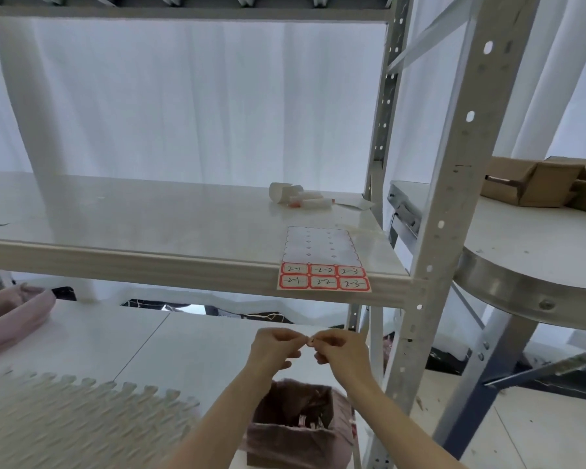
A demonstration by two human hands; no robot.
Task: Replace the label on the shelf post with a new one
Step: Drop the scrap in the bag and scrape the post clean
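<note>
- Hands: left hand (274, 345) and right hand (339, 346) pinch one tiny scrap (311, 340) together, below the label sheet (323, 262), likely the peeled old label.
- Shelf post (444, 211) right of the sheet shows no label; sticking a new one remains.

Two hands are seen at six o'clock, below the shelf (183, 258) edge. The left hand (274, 346) and right hand (340, 348) are brought together, and a small scrap (310, 340) is pinched between their fingertips; what it is cannot be told. A label sheet (322, 262) is laid on the shelf at twelve o'clock from the hands, its red-bordered rows overhanging the edge. The perforated post (454, 184) is seen at two o'clock. A lined bin (301, 424) is placed beneath the forearms.
</note>
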